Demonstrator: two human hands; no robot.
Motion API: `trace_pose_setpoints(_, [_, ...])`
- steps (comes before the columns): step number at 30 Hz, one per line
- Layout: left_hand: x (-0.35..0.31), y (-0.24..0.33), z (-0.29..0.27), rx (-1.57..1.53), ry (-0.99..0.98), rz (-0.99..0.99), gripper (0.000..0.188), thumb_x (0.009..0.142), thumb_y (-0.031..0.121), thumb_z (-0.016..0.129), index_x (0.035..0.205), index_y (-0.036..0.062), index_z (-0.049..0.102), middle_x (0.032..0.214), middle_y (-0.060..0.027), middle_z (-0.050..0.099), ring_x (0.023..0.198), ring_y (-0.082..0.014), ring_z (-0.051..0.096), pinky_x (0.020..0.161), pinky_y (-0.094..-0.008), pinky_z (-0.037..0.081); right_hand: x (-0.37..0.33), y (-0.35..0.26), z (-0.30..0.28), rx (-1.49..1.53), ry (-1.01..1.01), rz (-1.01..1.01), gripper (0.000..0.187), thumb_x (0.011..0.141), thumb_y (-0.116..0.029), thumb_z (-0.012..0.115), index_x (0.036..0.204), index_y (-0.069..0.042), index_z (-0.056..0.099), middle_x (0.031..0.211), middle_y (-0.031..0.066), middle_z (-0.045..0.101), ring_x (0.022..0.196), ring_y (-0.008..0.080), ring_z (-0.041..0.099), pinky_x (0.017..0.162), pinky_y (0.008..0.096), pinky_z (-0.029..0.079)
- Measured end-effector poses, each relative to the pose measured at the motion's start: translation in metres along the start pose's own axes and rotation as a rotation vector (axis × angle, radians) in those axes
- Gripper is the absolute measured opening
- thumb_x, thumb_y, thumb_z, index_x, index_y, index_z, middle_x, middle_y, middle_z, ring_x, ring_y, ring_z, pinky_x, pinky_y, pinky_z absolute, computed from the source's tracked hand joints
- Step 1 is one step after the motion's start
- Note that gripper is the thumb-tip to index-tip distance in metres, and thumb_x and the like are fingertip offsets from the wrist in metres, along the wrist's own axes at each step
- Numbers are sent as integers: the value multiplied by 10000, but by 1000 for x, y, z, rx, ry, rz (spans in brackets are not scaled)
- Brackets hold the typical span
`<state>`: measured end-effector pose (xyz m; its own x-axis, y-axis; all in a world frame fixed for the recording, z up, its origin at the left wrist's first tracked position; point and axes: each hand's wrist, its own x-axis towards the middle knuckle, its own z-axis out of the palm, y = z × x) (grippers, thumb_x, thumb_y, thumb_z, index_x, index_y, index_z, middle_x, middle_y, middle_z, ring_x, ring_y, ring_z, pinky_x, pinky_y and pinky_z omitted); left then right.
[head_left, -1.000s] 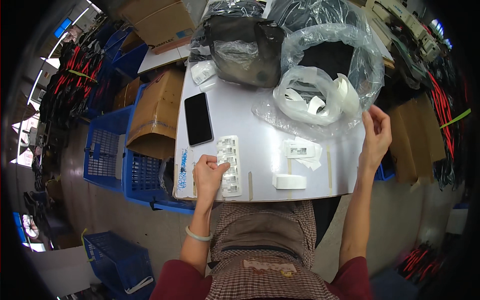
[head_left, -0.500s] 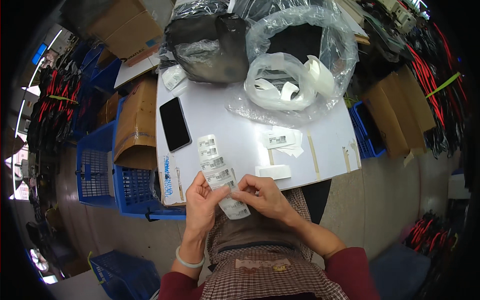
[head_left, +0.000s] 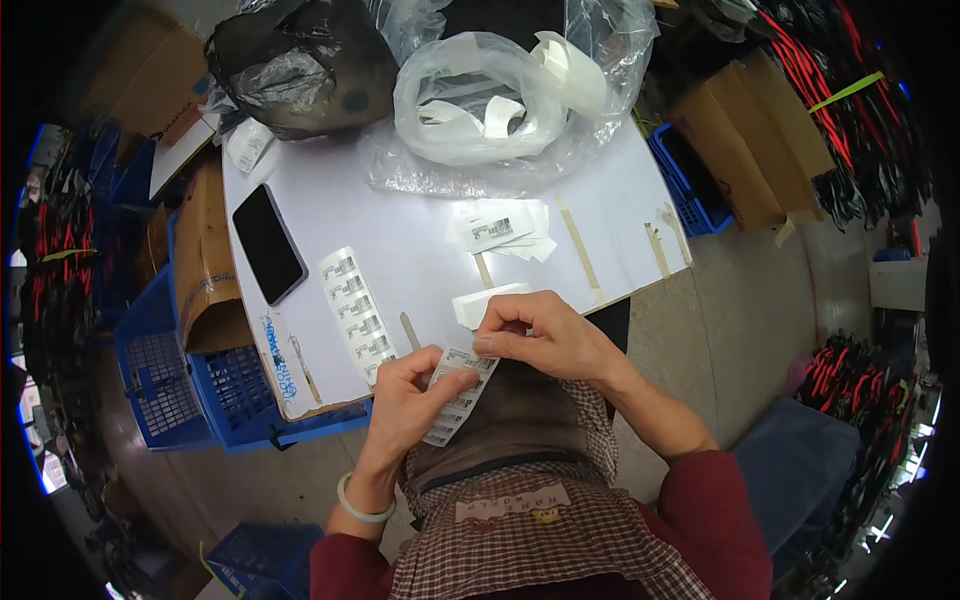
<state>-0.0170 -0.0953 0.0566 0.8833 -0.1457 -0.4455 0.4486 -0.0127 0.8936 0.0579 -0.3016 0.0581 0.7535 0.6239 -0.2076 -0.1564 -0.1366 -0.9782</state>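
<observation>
My left hand [head_left: 408, 400] grips a strip of white barcode labels [head_left: 452, 412] between thumb and fingers, tilted in front of the apron. The fingertips of my right hand [head_left: 535, 335] are pinched together at the upper end of that strip; a label between them cannot be made out. Another length of barcode labels [head_left: 352, 305] lies on the table beside my left hand. Its lower end passes behind the hand, so whether the two lengths join is hidden. Just beyond my right hand are blank white cards [head_left: 480, 300], partly covered by it.
Printed white tags [head_left: 500, 228] lie spread on the white table [head_left: 400, 215]. A black phone [head_left: 270, 245] sits at left. Farther back are a black plastic bag [head_left: 300, 75] and a clear bag [head_left: 420, 135] holding white label rolls. Blue crates [head_left: 165, 375] and cardboard boxes [head_left: 745, 135] flank the table.
The view has shifted, so the table things appear farther left and up. The held strip's lower end has swung left, and my right hand has moved to its upper end.
</observation>
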Motion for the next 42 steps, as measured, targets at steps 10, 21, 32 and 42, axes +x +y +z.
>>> trace_pose_setpoints(10, [7, -3, -8, 26, -111, -25, 105, 823, 44, 753, 871, -27, 693, 786, -49, 696, 703, -79, 631, 630, -213, 495, 2, 22, 1, 322, -129, 109, 155, 872, -145, 700, 860, 9, 690, 733, 16, 645, 653, 49, 514, 579, 221, 408])
trace_pose_setpoints(21, [11, -9, -10, 216, -139, 165, 106, 787, 57, 776, 806, -22, 709, 757, -51, 697, 693, -85, 629, 617, -216, 477, -1, 28, 4, 556, -181, 309, 182, 829, -196, 737, 789, -23, 694, 663, -4, 603, 554, 58, 485, 496, 201, 370])
trace_pose_setpoints(32, [-6, -20, 29, -64, 45, 213, 334, 876, 3, 687, 1194, -41, 598, 909, -98, 727, 801, -106, 677, 714, -238, 544, -17, 23, 11, 192, 53, 238, 181, 850, -190, 731, 850, -12, 698, 716, -16, 623, 626, 47, 539, 552, 210, 429])
trace_pose_setpoints(42, [-7, -21, 33, -119, 36, 85, 177, 929, 7, 623, 1084, -57, 566, 960, -159, 707, 840, -150, 695, 720, -247, 572, -40, 21, 22, -262, 357, -218, 172, 764, -8, 749, 900, -23, 645, 1111, 97, 595, 1028, 216, 582, 844, 311, 485])
